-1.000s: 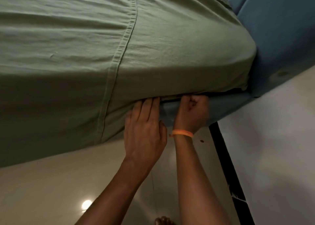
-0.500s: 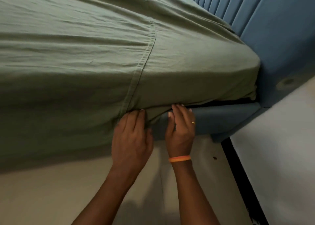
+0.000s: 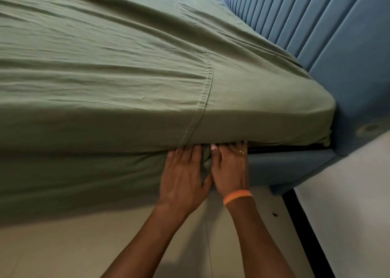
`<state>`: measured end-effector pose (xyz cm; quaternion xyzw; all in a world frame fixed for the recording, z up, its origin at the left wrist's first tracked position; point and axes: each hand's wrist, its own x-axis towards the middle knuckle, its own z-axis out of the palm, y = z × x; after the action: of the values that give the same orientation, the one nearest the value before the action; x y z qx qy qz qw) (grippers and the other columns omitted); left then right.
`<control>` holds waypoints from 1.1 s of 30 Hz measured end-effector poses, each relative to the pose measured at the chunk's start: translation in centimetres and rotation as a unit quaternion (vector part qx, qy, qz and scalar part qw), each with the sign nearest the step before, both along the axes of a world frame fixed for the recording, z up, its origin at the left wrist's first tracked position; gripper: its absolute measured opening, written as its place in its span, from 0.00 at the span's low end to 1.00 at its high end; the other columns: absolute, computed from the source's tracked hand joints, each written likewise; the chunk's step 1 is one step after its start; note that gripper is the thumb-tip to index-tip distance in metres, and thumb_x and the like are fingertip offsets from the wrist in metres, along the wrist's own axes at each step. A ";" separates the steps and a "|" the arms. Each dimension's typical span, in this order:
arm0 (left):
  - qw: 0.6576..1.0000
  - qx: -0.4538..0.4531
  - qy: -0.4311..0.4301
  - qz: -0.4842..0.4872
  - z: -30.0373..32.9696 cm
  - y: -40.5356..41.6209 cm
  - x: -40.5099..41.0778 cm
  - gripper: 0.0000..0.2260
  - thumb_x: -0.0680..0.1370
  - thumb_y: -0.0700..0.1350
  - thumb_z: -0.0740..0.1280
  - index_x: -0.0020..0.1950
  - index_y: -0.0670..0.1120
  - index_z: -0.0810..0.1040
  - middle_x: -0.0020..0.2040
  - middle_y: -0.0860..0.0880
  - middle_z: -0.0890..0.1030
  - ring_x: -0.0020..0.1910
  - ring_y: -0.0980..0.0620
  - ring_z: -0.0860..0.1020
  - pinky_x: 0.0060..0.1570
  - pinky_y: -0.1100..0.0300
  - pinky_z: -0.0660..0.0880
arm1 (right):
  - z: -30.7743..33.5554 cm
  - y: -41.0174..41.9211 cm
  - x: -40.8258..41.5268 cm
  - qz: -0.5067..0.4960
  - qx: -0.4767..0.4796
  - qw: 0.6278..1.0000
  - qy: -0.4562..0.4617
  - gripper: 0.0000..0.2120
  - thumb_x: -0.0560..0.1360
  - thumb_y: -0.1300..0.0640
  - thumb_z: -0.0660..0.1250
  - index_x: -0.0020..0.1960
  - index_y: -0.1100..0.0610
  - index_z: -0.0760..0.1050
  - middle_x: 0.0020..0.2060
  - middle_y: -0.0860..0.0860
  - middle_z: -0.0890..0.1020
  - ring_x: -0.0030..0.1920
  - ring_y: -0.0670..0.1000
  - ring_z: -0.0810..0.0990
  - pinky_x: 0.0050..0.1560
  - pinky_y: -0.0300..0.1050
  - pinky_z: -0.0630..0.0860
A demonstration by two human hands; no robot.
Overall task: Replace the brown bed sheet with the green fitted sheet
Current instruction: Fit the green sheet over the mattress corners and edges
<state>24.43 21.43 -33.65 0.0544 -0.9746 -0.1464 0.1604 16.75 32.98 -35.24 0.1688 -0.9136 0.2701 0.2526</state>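
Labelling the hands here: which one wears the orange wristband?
The right hand, nearer the blue headboard; its wrist carries the orange wristband. The left hand's wrist is bare.

Home bedroom, pretty clearly. Big bed with green fitted sheet [image 3: 126, 77] pulled over mattress, blue padded channel-tufted headboard [image 3: 306, 31], matching blue upholstered bed frame [image 3: 280, 168], glossy cream floor tiles [image 3: 84, 246], plain white wall [image 3: 348, 204].

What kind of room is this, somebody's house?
Most likely a bedroom in a home. A bed fills the view: a mattress under a green sheet, a padded blue headboard and a matching blue bed frame, standing on a pale tiled floor.
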 end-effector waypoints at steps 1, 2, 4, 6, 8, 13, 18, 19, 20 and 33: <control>1.000 -0.002 -0.028 0.001 0.4 0.0 -0.7 0.32 0.66 0.57 0.70 0.66 0.42 0.75 0.59 0.41 0.80 0.58 0.40 0.78 0.62 0.48 0.71 | 0.9 -0.4 -0.4 -0.014 0.027 0.999 -0.031 0.19 0.77 0.54 0.56 0.38 0.61 0.81 0.39 0.62 0.83 0.45 0.63 0.82 0.63 0.58 0.73; 0.999 0.006 -0.036 -0.002 1.0 -0.1 -1.5 0.31 0.65 0.59 0.69 0.63 0.43 0.78 0.55 0.41 0.82 0.54 0.39 0.79 0.58 0.49 0.73 | 1.8 -0.8 -0.7 -0.025 0.049 0.997 -0.055 0.20 0.74 0.52 0.54 0.34 0.60 0.79 0.34 0.63 0.82 0.40 0.63 0.81 0.58 0.57 0.74; 0.998 0.015 -0.059 -0.001 2.6 -0.5 -3.0 0.26 0.69 0.60 0.66 0.61 0.47 0.79 0.56 0.42 0.83 0.56 0.39 0.80 0.55 0.51 0.74 | 3.0 -1.4 -1.1 -0.036 0.112 0.990 -0.080 0.22 0.72 0.52 0.52 0.31 0.62 0.78 0.30 0.64 0.81 0.35 0.64 0.81 0.51 0.56 0.76; 0.990 -0.025 -0.141 0.010 3.7 -0.8 -4.3 0.26 0.74 0.64 0.64 0.65 0.51 0.77 0.63 0.45 0.80 0.63 0.43 0.77 0.59 0.53 0.73 | 3.9 -1.4 -1.3 -0.036 0.186 0.973 -0.132 0.22 0.75 0.51 0.53 0.39 0.62 0.82 0.40 0.64 0.84 0.45 0.63 0.82 0.57 0.55 0.73; 0.974 -0.038 -0.225 -0.004 4.5 -1.1 -5.2 0.30 0.73 0.68 0.64 0.69 0.53 0.73 0.69 0.47 0.76 0.68 0.44 0.74 0.63 0.52 0.71 | 4.5 -1.8 -1.9 -0.032 0.218 0.959 -0.178 0.20 0.79 0.48 0.55 0.52 0.58 0.82 0.54 0.60 0.83 0.58 0.61 0.79 0.65 0.55 0.66; 0.986 -0.008 -0.155 -0.064 3.9 -2.2 -3.8 0.30 0.70 0.65 0.70 0.66 0.50 0.75 0.64 0.45 0.79 0.62 0.42 0.77 0.56 0.51 0.74 | 3.7 -1.5 -1.1 -0.007 0.254 0.943 -0.218 0.24 0.82 0.44 0.50 0.60 0.55 0.79 0.63 0.59 0.78 0.68 0.60 0.70 0.72 0.59 0.55; 0.994 0.016 0.035 -0.098 0.8 -2.8 0.2 0.23 0.73 0.51 0.65 0.63 0.40 0.79 0.58 0.42 0.81 0.57 0.40 0.79 0.58 0.49 0.76 | 4.5 -1.1 -1.3 -0.002 0.243 0.940 -0.241 0.25 0.80 0.42 0.51 0.59 0.56 0.80 0.63 0.59 0.79 0.66 0.60 0.72 0.71 0.57 0.59; 0.994 0.007 0.079 -0.074 0.1 -2.5 1.4 0.21 0.73 0.46 0.67 0.64 0.38 0.79 0.60 0.41 0.81 0.59 0.41 0.79 0.62 0.48 0.74 | 4.6 -1.1 -1.4 -0.003 0.237 0.940 -0.243 0.26 0.80 0.41 0.51 0.60 0.56 0.80 0.63 0.58 0.79 0.67 0.60 0.72 0.71 0.58 0.59; 0.993 0.000 0.106 -0.044 -0.5 -2.2 2.7 0.21 0.73 0.43 0.68 0.65 0.37 0.78 0.63 0.39 0.80 0.63 0.40 0.77 0.66 0.47 0.71 | 4.6 -1.2 -1.4 -0.007 0.235 0.942 -0.238 0.26 0.80 0.40 0.51 0.60 0.55 0.80 0.63 0.58 0.79 0.67 0.60 0.72 0.71 0.58 0.59; 0.998 -0.055 0.001 0.039 -1.2 -3.4 5.3 0.38 0.70 0.60 0.64 0.74 0.39 0.69 0.73 0.41 0.71 0.73 0.44 0.68 0.72 0.48 0.60 | -1.7 -3.6 5.3 0.059 0.074 0.992 0.088 0.19 0.76 0.59 0.59 0.61 0.66 0.80 0.57 0.66 0.81 0.60 0.65 0.79 0.68 0.61 0.68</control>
<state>29.72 18.00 -34.90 0.0830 -0.9781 -0.0865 0.1699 22.09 29.40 -36.92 0.2637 -0.8939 0.2003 0.3022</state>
